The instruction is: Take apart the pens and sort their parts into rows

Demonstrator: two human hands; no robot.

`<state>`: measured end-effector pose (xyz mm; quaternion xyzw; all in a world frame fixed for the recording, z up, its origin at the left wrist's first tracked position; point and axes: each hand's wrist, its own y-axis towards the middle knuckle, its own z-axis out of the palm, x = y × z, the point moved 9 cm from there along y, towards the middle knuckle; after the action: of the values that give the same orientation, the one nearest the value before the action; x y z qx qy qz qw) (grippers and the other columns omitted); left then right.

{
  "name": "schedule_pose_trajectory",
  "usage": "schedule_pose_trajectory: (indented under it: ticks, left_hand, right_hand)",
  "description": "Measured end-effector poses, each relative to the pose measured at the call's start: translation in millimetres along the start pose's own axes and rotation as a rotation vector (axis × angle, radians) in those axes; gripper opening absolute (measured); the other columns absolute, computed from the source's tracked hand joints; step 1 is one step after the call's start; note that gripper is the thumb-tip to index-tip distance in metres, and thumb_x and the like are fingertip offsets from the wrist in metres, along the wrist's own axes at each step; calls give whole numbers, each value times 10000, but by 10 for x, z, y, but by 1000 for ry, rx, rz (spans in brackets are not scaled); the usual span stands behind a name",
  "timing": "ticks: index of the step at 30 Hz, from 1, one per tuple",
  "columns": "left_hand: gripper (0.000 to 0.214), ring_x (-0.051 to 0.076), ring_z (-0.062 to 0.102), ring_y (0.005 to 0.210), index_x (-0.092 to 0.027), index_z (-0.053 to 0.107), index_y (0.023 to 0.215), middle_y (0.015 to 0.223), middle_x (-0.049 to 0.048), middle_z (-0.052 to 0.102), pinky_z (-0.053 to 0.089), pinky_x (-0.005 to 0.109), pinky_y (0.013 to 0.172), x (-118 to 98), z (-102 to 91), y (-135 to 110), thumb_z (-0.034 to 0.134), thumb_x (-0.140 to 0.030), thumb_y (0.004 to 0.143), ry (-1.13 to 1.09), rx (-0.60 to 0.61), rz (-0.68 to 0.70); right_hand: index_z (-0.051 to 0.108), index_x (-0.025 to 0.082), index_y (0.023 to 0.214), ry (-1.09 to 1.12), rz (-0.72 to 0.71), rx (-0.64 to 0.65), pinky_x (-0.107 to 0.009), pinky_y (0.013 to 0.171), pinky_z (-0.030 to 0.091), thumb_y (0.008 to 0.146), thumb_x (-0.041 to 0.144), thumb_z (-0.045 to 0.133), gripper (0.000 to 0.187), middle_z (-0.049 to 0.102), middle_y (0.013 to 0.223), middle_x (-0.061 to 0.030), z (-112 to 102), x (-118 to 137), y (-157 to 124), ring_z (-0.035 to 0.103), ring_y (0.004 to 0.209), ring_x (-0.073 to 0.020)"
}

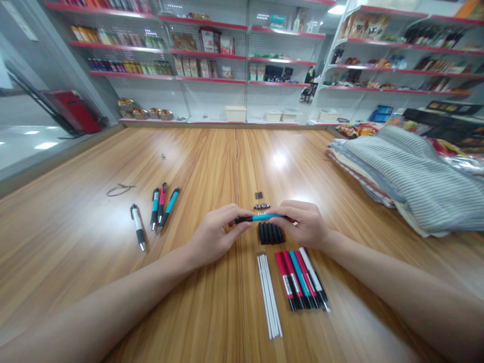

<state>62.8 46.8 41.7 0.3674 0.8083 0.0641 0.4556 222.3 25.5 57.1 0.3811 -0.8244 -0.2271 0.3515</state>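
Note:
My left hand (215, 233) and my right hand (304, 223) both pinch one teal pen (261, 218), held level just above the wooden table (94, 242). The left fingers grip its black end, the right fingers its teal end. Right below it lie several black grip sleeves (270, 233). Small metal tips (261, 205) and dark small parts (258, 195) lie just beyond the pen. Nearer me are several white refills (269, 294) and a row of red, teal and white pen barrels (301, 280).
Several assembled pens (162, 206) lie at the left, one white pen (138, 233) apart from them, with a thin wire loop (119, 189) further left. Folded striped cloths (412, 174) are stacked at the right. Shop shelves (212, 53) line the back wall.

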Motion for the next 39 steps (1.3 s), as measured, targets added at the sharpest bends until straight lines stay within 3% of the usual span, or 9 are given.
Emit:
schedule_pose_trajectory:
  ticks: [5, 11, 14, 18, 22, 27, 33, 36, 39]
  left_hand:
    - [202, 101, 572, 639, -148, 722, 945, 723, 19, 652, 446, 210, 593, 477, 41, -7, 750, -255, 775, -735, -129, -392]
    - [170, 152, 616, 812, -140, 639, 834, 885, 49, 630, 529, 273, 707, 528, 24, 14, 659, -308, 855, -1213, -186, -467]
    - [166, 117, 561, 663, -163, 623, 873, 734, 0, 532, 534, 276, 630, 463, 55, 1, 599, -327, 893, -1295, -147, -512]
    - [237, 65, 352, 498, -189, 626, 1046, 661, -46, 343, 314, 148, 370, 423, 148, -49, 550, -373, 919, -1194, -52, -535]
    - [323, 52, 298, 484, -188, 609, 1129, 667, -47, 347, 214, 144, 364, 343, 345, -124, 536, -425, 923, -912, 229, -562]
    - [320, 50, 338, 492, -124, 679, 956, 586, -49, 383, 251, 177, 423, 75, 453, -121, 540, -410, 921, -535, 521, -358]
    - [322, 47, 378, 501, -135, 679, 1087, 661, -13, 529, 276, 178, 428, 180, 403, -109, 613, -372, 879, -626, 440, -423]
    - [366, 37, 374, 468, -148, 654, 1148, 782, 27, 590, 275, 179, 386, 398, 276, -75, 613, -387, 874, -714, 213, -493]
    - [344, 41, 415, 463, -142, 658, 1096, 810, 36, 594, 315, 183, 381, 545, 106, -37, 614, -400, 873, -640, -15, -489]
  right_hand:
    - [683, 166, 1143, 10, -58, -65, -257, 643, 511, 886, 222, 630, 269, 719, 857, -71, -7, 138, 22, 644, 717, -140]
    - [720, 144, 993, 53, -28, -28, -256, 591, 456, 907, 166, 553, 189, 672, 757, -58, -2, 75, 1, 600, 657, -123]
    - [714, 152, 958, 21, 48, -47, -254, 561, 437, 892, 171, 580, 151, 657, 741, -43, -28, -37, -14, 562, 609, -111]
    - [658, 182, 1162, -7, 28, -49, -254, 600, 479, 884, 162, 598, 285, 667, 834, -41, -1, 20, -2, 563, 640, -111]
    - [493, 206, 1386, -39, -75, -11, -317, 858, 530, 894, 182, 603, 505, 615, 1197, -113, 65, 192, 30, 611, 1024, -180]
    - [604, 216, 1247, -84, -202, 50, -325, 834, 540, 890, 194, 618, 358, 658, 1082, -93, 141, 283, -9, 625, 987, -187]
    - [670, 171, 1056, -4, -94, -13, -273, 713, 510, 892, 154, 605, 177, 681, 922, -68, 66, 182, -6, 630, 820, -149]
    - [681, 159, 931, -15, 119, -91, -260, 596, 438, 906, 203, 593, 102, 634, 782, -39, -58, -57, 5, 561, 670, -123]
    - [650, 154, 784, -11, 309, -108, -267, 538, 362, 932, 289, 554, 222, 569, 669, -15, -125, -315, -26, 488, 581, -113]
